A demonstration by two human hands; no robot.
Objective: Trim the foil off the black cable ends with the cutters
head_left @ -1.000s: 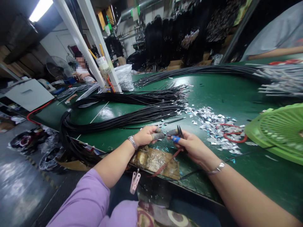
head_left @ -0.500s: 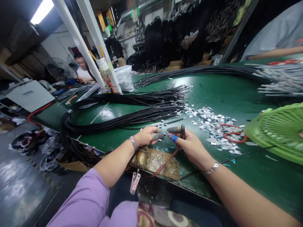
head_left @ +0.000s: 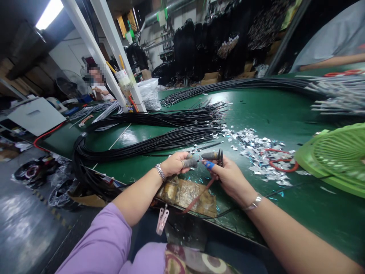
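My left hand point(head_left: 177, 164) is closed, its grey-capped thumb and finger pinching the end of a thin black cable. Close to its right, my right hand point(head_left: 228, 176) is closed round small cutting pliers point(head_left: 219, 156) with red handles, the dark jaws pointing up. A blue cap covers one right fingertip and a grey cap another. Both hands hover just above the green table point(head_left: 273, 114) near its front edge. A thick bundle of black cables point(head_left: 159, 140) lies behind the left hand and loops off the table's left side.
Silver foil scraps point(head_left: 256, 152) and red-handled scissors point(head_left: 278, 161) lie right of the hands. A green fan point(head_left: 333, 156) stands at the right. More cable bundles point(head_left: 242, 84) lie further back. A taped brown block point(head_left: 188, 192) sits on the table's edge. Another person point(head_left: 97, 82) works at far left.
My right hand has tilted the pliers so the jaws point more upright and has drawn slightly nearer the left hand. The left hand has hardly moved.
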